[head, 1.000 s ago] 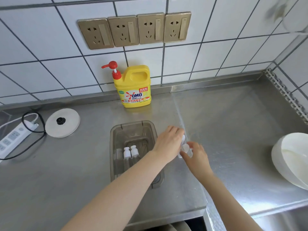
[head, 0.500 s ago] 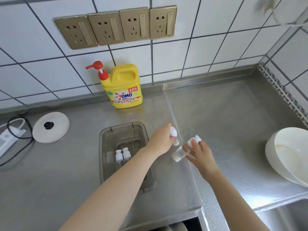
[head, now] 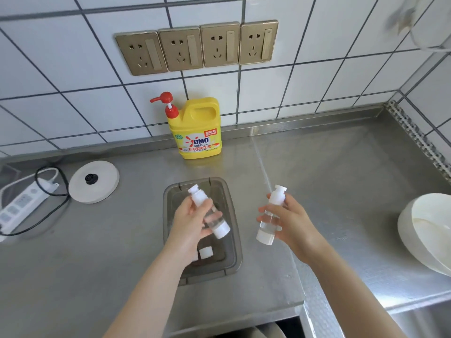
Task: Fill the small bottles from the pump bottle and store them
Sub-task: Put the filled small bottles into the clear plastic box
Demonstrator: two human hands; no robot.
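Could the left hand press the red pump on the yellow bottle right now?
Probably not as things stand. The left hand is holding a small bottle over the grey bin, so its fingers are busy. Nothing stands between it and the red pump, though.

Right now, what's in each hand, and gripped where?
Left hand holds a small bottle around its clear middle, above the tray. Right hand holds another small bottle, also around its middle.
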